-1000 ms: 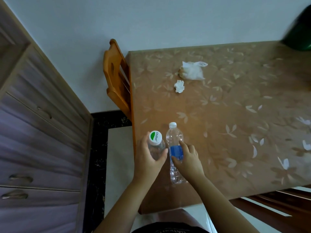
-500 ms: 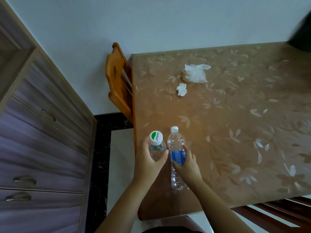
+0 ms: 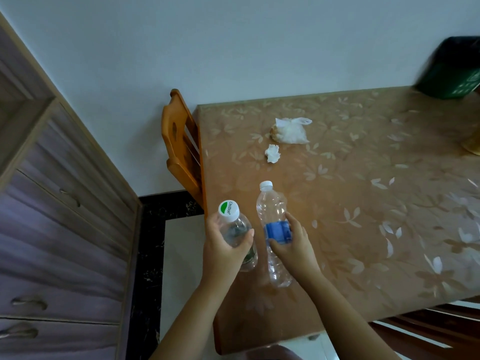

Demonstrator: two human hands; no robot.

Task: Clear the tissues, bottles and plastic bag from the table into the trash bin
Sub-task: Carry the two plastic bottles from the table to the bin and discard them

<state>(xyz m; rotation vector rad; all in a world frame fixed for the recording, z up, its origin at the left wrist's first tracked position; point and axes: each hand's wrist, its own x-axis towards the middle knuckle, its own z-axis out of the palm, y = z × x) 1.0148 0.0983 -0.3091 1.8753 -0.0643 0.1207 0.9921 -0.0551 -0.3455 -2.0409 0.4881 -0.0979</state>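
Observation:
My left hand [image 3: 223, 253] grips a short clear bottle [image 3: 237, 235] with a white and green cap, at the table's near left corner. Beside it my right hand [image 3: 291, 245] wraps around a taller clear bottle [image 3: 272, 211] with a blue label and white cap, which leans over the table top. Farther back a crumpled white tissue [image 3: 272, 153] lies on the table [image 3: 363, 203]. Just behind the tissue sits a knotted white plastic bag [image 3: 289, 131]. A dark green bin [image 3: 452, 68] stands at the table's far right corner, blurred and partly cut off.
A wooden chair [image 3: 181, 144] is pushed against the table's left side. A grey drawer cabinet [image 3: 52, 242] fills the left. A yellowish object [image 3: 472, 146] shows at the right edge. Dark wooden slats [image 3: 428, 326] lie below the table's near edge.
Both hands have kept hold of their bottles. The view has shifted right, bringing the green bin more into sight.

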